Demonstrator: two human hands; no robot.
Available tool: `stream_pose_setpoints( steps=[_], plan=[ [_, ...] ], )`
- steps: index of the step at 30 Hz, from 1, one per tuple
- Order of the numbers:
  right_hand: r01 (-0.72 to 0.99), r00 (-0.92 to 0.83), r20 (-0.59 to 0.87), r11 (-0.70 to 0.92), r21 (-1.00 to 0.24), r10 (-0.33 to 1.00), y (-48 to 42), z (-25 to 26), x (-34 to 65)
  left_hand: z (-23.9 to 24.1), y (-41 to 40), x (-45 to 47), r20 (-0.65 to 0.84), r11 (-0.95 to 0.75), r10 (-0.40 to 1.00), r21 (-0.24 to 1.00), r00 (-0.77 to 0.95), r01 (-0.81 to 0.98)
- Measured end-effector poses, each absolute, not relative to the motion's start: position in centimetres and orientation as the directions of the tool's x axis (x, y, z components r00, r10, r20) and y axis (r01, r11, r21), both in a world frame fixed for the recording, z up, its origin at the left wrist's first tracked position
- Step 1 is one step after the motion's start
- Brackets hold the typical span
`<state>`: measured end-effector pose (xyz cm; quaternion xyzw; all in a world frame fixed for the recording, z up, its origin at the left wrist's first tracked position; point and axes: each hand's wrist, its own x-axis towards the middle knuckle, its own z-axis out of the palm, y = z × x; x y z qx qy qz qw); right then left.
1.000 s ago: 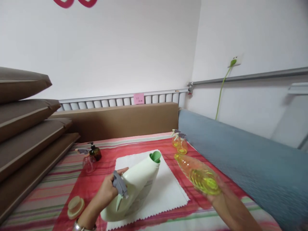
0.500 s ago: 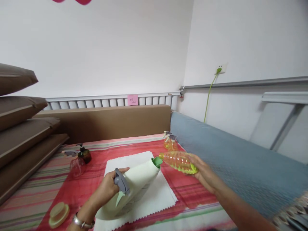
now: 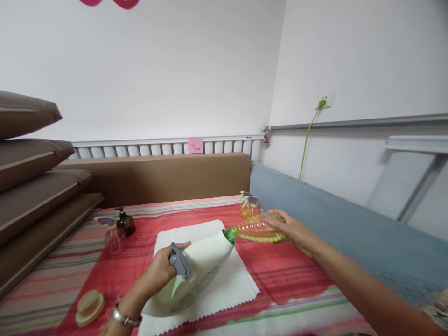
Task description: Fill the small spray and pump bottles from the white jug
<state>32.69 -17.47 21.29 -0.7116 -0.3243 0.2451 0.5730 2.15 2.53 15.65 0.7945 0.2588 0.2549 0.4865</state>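
Observation:
My left hand (image 3: 159, 272) grips a pale green jug (image 3: 196, 270) by its grey handle. The jug is tilted over a white cloth (image 3: 224, 284), its green spout (image 3: 229, 233) pointing up and right. My right hand (image 3: 290, 228) holds a clear bottle of yellow liquid (image 3: 257, 229) lying almost level. The bottle's neck meets the jug's green spout.
The cloth lies on a red striped sheet (image 3: 287, 266). Two small yellow spray bottles (image 3: 248, 207) stand behind the held bottle. A clear spray bottle (image 3: 112, 238) and a dark pump bottle (image 3: 126, 224) stand at left. A tan lid (image 3: 89, 305) lies near left. Brown cushions (image 3: 38, 186) are stacked left; a blue bolster (image 3: 332, 224) runs right.
My right hand swung the yellow bottle from pointing away, base toward me, to lying level with its neck at the jug's spout. The jug stayed tilted in my left hand.

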Motion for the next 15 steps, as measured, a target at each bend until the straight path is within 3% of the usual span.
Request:
stream_pose_setpoints(
  steps=[7, 15],
  plan=[
    [0.352, 0.65, 0.034, -0.26, -0.899, 0.759, -16.6, 23.8, 32.3, 14.9, 2.9, 2.0, 0.184, -0.393, 0.648, 0.912, 0.739, 0.117],
    [0.603, 0.612, 0.066, -0.41, -0.685, 0.788, -15.2, 27.2, 30.5, 14.9, 2.9, 1.9, 0.186, -0.395, 0.647, 0.911, 0.739, 0.116]
  ],
)
